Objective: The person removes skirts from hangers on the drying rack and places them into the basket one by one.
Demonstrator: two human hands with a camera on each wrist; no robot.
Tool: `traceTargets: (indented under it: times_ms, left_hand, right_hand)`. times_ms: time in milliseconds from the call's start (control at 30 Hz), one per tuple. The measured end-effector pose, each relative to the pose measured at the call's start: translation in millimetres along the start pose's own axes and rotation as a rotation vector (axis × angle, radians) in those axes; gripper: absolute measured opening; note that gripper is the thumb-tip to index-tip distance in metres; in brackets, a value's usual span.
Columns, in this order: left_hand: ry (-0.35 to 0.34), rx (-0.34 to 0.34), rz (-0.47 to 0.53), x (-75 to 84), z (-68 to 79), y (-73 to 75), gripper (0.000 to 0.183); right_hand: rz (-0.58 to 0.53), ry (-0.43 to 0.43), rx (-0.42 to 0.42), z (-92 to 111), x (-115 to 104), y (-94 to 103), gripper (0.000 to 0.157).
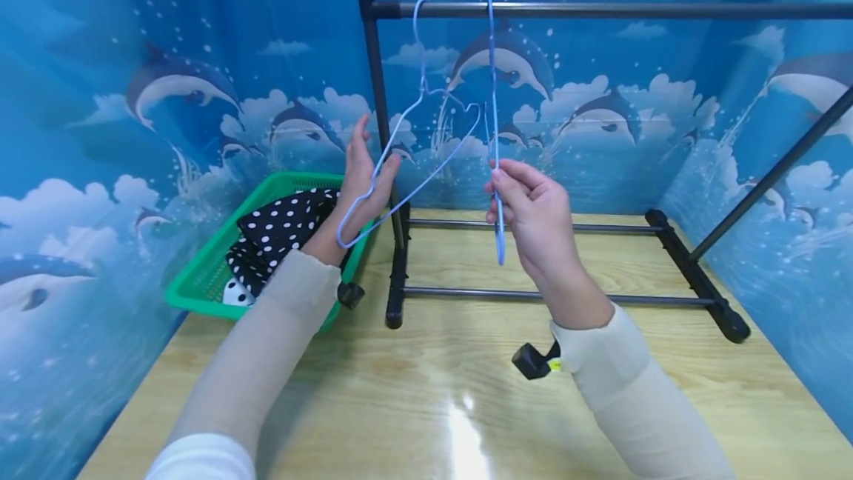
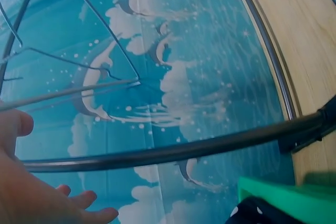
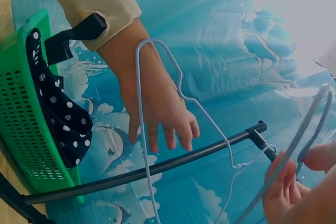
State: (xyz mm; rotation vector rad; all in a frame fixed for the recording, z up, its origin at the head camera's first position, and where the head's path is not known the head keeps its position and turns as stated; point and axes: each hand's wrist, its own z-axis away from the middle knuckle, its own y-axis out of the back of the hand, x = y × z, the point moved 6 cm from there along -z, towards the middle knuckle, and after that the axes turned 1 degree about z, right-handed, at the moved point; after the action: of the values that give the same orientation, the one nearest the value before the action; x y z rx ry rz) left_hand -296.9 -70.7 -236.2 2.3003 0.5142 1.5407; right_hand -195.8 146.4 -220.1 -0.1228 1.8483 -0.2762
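Observation:
Two light-blue wire hangers hang by their hooks from the rack's top rail (image 1: 600,11). On the right one (image 1: 494,95), seen nearly edge-on, my right hand (image 1: 536,210) pinches the wire between thumb and fingers. My left hand (image 1: 363,180) is beside the left hanger (image 1: 433,175), behind its wire in the head view, with fingers extended and nothing gripped. In the right wrist view the left hand (image 3: 160,95) shows spread fingers beyond the hanger wire, and the right hand (image 3: 294,192) is at the lower right, close round its own hanger's wire.
A green basket (image 1: 189,298) stands at the left, holding a black cloth with white dots (image 1: 283,221). The rack's black feet (image 1: 396,302) and two lower bars (image 1: 493,292) sit on the wooden table (image 1: 373,391). A dolphin-print curtain (image 1: 266,58) surrounds the table.

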Motion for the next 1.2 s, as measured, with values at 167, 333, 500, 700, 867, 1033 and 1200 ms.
traceTargets:
  times_ms: [167,333,500,700,867,1033,1200]
  left_hand:
    - [0.015,0.002,-0.017,-6.0,-11.3,4.0,0.071]
    - [0.071,-0.005,0.011,-13.1,-18.7,6.7,0.071]
    - [0.098,-0.006,-0.03,-22.9,-14.9,19.1,0.068]
    - [0.056,-0.055,-0.172,-41.8,-4.3,31.7,0.069]
    - [0.058,-0.09,-0.235,-59.2,5.0,28.8,0.069]
    - [0.046,-0.17,-0.353,-63.0,16.2,12.1,0.07]
    - [0.053,-0.268,-0.515,-61.6,24.6,-8.3,0.072]
  right_hand:
    - [0.011,0.03,0.049,-0.1,-0.7,8.1,0.025]
    - [-0.014,0.023,0.041,1.3,2.1,17.0,0.022]
    - [0.062,0.008,0.038,2.9,7.2,29.3,0.027]
    - [0.256,-0.003,0.023,1.8,15.6,45.9,0.038]
    - [0.387,-0.029,0.006,0.9,23.5,52.7,0.045]
    - [0.489,-0.06,-0.002,1.1,31.1,58.0,0.047]
    - [0.518,-0.064,-0.008,-0.7,35.5,63.9,0.047]
